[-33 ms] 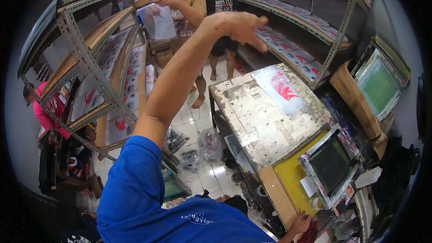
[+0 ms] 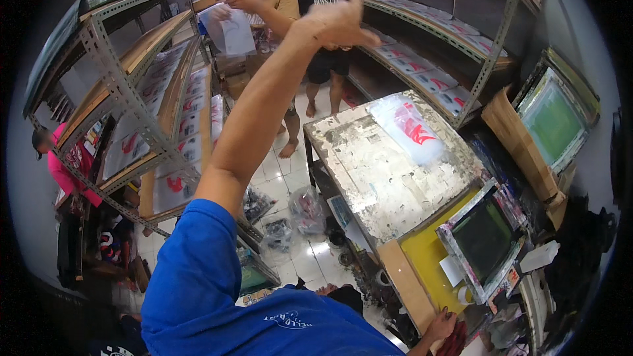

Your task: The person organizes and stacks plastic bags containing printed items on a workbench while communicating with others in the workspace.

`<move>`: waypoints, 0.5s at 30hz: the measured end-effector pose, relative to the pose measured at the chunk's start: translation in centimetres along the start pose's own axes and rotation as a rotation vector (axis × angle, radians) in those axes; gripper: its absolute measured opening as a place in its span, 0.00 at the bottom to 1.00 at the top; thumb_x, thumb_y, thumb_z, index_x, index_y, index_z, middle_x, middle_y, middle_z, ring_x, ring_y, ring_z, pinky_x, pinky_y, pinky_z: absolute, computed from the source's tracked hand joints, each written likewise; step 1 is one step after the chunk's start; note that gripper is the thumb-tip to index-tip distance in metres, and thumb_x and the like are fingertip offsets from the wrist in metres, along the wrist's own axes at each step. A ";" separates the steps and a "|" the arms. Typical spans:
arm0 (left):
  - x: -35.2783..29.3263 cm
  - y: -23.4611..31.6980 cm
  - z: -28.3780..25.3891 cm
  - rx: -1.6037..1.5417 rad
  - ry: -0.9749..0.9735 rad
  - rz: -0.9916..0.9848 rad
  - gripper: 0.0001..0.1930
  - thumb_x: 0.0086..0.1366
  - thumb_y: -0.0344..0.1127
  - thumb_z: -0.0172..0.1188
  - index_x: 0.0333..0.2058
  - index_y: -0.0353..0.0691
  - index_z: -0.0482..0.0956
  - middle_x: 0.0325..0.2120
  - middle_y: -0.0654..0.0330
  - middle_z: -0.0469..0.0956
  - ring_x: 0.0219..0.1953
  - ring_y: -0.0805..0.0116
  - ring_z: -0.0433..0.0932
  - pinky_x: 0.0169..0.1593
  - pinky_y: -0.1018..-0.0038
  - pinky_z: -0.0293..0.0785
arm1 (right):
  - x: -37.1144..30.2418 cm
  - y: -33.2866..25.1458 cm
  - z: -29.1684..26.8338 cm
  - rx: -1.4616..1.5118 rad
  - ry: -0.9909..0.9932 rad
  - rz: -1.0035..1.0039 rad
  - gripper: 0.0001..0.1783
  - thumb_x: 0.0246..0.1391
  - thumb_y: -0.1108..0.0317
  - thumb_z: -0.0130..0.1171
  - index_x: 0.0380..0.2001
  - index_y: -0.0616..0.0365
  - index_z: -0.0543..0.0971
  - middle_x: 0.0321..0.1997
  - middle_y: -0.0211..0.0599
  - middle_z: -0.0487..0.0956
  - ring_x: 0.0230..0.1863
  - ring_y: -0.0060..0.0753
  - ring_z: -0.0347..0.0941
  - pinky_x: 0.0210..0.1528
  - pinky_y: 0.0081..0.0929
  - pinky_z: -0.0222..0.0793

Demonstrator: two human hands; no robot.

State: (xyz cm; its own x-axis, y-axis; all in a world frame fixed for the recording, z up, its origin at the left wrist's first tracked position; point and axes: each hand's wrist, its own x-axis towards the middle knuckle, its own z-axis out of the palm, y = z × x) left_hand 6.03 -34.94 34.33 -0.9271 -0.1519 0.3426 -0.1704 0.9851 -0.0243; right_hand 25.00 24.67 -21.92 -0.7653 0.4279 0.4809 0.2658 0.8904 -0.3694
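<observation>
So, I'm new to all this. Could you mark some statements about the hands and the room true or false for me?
1. The left hand is raised, with nothing visible in it. True.
2. The right hand is raised beside it. False: it is low, by the brown board.
3. A piece of plastic with red print lies on the table. True.
4. The raised arm's sleeve is yellow. False: it is blue.
</observation>
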 end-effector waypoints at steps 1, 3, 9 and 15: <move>0.8 -1.0 0.5 -0.015 0.165 -0.090 0.58 0.49 0.66 0.64 0.61 0.20 0.49 0.38 0.45 0.80 0.41 0.55 0.81 0.44 0.67 0.76 | 0.1 -0.1 0.0 0.011 -0.024 -0.012 0.20 0.55 0.51 0.55 0.31 0.61 0.74 0.27 0.48 0.76 0.30 0.55 0.73 0.32 0.47 0.65; 0.7 -2.0 0.4 -0.035 0.366 -0.176 0.58 0.49 0.67 0.63 0.57 0.13 0.50 0.39 0.43 0.80 0.42 0.51 0.81 0.46 0.65 0.76 | 0.4 -0.7 -0.4 0.005 -0.073 -0.007 0.20 0.55 0.52 0.56 0.32 0.61 0.75 0.28 0.48 0.77 0.31 0.55 0.74 0.33 0.47 0.66; -4.6 1.3 1.8 -0.467 -0.020 0.084 0.36 0.55 0.58 0.66 0.45 0.25 0.71 0.25 0.50 0.80 0.21 0.67 0.80 0.24 0.74 0.76 | 1.0 -3.1 -2.8 -0.062 -0.171 0.097 0.22 0.56 0.49 0.54 0.34 0.61 0.76 0.31 0.47 0.79 0.34 0.54 0.75 0.36 0.47 0.67; -4.6 -0.3 4.9 -0.583 -0.659 0.211 0.46 0.55 0.59 0.64 0.61 0.29 0.59 0.38 0.48 0.81 0.39 0.66 0.81 0.42 0.70 0.77 | 0.8 -1.3 -1.3 -0.135 -0.198 0.096 0.26 0.57 0.47 0.54 0.39 0.63 0.77 0.37 0.50 0.80 0.39 0.53 0.76 0.41 0.43 0.70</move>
State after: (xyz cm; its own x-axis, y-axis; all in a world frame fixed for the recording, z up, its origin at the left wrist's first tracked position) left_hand 8.74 -34.98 28.18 -0.9537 0.1972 -0.2273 0.0541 0.8554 0.5152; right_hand 24.86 24.05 -20.00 -0.8292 0.4847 0.2782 0.4085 0.8654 -0.2901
